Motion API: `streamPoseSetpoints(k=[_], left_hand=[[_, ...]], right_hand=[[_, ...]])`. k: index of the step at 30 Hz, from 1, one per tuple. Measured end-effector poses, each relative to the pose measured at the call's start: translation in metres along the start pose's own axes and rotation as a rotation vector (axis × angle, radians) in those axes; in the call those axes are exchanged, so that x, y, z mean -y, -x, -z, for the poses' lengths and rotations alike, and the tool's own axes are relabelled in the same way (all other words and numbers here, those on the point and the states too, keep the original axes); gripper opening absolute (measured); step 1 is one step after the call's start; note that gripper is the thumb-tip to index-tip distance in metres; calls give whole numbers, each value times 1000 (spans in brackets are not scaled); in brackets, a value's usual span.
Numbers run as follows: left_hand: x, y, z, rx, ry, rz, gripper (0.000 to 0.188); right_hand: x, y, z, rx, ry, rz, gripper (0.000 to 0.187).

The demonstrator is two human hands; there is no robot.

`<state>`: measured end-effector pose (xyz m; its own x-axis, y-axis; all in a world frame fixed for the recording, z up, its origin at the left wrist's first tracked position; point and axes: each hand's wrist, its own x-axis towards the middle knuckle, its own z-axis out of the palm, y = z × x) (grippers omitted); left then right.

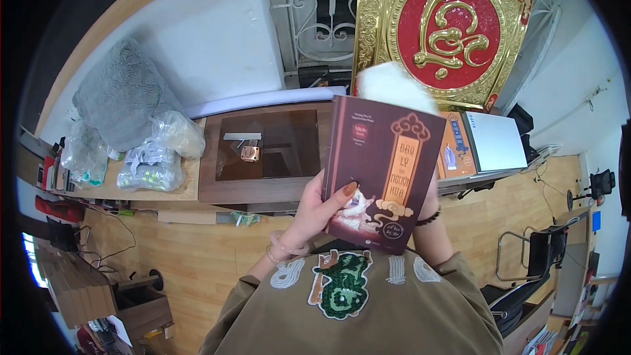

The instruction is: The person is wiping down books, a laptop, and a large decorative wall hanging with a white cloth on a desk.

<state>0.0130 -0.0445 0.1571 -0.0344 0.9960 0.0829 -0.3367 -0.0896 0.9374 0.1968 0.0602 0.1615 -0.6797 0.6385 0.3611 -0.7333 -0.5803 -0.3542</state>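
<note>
My left hand (319, 213) grips the lower left edge of a dark maroon book (384, 171), thumb pressed on its front cover. The book stands upright in front of me, cover facing the camera. My right hand is hidden behind the book; only its wrist with a dark bead bracelet (428, 218) shows at the book's right edge. A fluffy white duster head (391, 85) sticks up just above the book's top edge; whether my right hand holds it cannot be seen.
A wooden cabinet with a glass top (263, 151) stands ahead. Plastic bags (154, 158) and a grey cloth (121, 92) lie on the shelf to its left. A gold and red framed plaque (447, 26) leans on the wall. More books (486, 144) lie right. A chair (539, 256) stands at right.
</note>
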Motion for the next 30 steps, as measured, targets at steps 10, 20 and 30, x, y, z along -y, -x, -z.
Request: streamPoseSetpoints(k=[10, 20, 30], left_hand=[[-33, -3, 0, -58, -134, -80, 34], [-2, -19, -9, -357, -425, -371, 56], [-12, -3, 15, 391, 1069, 39, 83]], right_hand=[[0, -2, -12, -83, -16, -40, 51], [-57, 22, -26, -541, 405, -362, 48], [-35, 2, -42, -610, 1216, 171, 40]])
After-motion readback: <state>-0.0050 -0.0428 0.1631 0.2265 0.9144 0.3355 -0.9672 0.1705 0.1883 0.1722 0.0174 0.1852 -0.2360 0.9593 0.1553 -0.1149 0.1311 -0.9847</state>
